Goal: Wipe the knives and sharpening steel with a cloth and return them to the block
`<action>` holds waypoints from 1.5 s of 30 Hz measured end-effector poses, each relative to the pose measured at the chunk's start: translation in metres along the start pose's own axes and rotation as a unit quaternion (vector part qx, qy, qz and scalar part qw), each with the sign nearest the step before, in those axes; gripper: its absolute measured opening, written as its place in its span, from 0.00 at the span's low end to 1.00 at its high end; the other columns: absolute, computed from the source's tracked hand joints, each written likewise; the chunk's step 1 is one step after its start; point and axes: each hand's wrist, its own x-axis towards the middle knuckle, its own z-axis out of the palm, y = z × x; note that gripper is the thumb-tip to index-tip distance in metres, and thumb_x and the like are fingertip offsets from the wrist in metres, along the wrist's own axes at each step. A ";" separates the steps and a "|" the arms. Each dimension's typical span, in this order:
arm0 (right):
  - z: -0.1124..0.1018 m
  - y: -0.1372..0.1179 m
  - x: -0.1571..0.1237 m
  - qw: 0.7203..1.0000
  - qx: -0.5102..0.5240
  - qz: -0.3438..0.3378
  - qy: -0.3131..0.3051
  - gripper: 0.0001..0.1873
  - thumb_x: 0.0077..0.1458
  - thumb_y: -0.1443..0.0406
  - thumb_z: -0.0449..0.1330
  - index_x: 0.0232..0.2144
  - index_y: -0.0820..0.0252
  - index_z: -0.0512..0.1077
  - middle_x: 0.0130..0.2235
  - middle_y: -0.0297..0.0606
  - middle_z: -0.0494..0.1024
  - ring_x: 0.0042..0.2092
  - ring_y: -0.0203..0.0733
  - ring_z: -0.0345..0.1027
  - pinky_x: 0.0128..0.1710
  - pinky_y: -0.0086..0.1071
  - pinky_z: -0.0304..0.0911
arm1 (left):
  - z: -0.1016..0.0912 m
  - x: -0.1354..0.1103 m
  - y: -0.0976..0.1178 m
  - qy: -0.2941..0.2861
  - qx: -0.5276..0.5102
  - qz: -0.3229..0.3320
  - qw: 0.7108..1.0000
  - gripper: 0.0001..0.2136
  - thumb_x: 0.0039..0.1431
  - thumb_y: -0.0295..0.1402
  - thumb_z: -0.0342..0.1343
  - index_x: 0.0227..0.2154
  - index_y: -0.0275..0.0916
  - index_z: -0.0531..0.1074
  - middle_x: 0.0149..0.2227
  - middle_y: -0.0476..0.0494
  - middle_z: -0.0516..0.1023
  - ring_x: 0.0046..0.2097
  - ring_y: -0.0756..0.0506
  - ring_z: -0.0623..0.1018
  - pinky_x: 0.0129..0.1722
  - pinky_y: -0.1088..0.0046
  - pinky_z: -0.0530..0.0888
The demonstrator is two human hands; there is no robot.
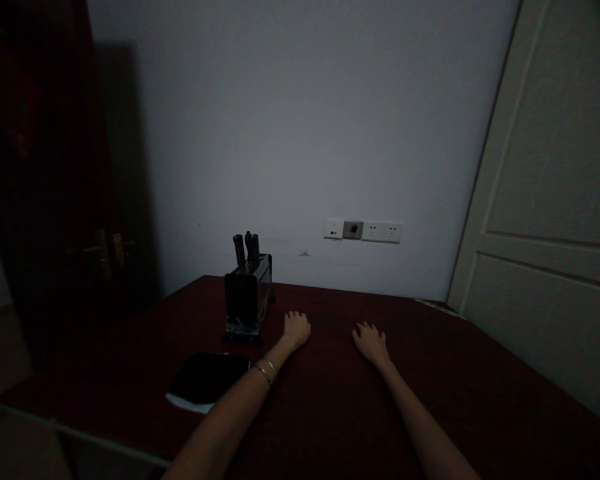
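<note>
My left hand (297,328) rests palm down on the dark red table (330,393), fingers stretched forward, holding nothing. Two bracelets (267,371) circle that wrist. Just left of it stands a knife block (248,297) with several black-handled knives (249,249) upright in its top. Farther right, my right hand (371,341) also lies flat on the tabletop, its fingers apart and nothing in them. A flat black item with a pale lower edge (207,380) lies left of my left forearm, partly covered by it; its kind is too dark to make out.
Behind the table rises a pale wall with a row of sockets and a switch (363,231). A light panelled door (555,267) stands at the right. On the left, a dark door with a handle (103,253) is in shadow. The room is dim.
</note>
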 end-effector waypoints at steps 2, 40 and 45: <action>0.000 0.000 0.000 1.000 -0.001 0.003 -0.001 0.26 0.57 0.59 0.42 0.54 0.63 0.62 0.59 0.46 0.58 0.60 0.56 0.47 0.55 0.53 0.43 | -0.008 -0.005 0.005 0.004 0.011 0.048 0.999 0.15 0.56 0.29 0.43 0.41 0.28 0.70 0.43 0.28 0.72 0.48 0.37 0.69 0.47 0.58 0.62; 0.016 0.007 0.007 0.999 -0.033 -0.020 0.031 0.26 0.57 0.60 0.40 0.53 0.64 0.63 0.58 0.49 0.61 0.59 0.58 0.50 0.53 0.56 0.47 | -0.183 -0.004 -0.201 0.234 -0.495 -0.116 0.829 0.25 0.53 0.39 0.51 0.53 0.34 0.57 0.47 0.35 0.69 0.47 0.43 0.72 0.42 0.68 0.69; 0.016 0.006 0.007 0.999 -0.031 -0.021 0.028 0.26 0.57 0.60 0.40 0.53 0.64 0.63 0.58 0.48 0.60 0.59 0.58 0.50 0.53 0.55 0.46 | -0.126 -0.053 -0.178 0.292 -0.532 -0.098 0.789 0.24 0.53 0.40 0.54 0.52 0.40 0.58 0.50 0.38 0.69 0.48 0.45 0.72 0.45 0.68 0.69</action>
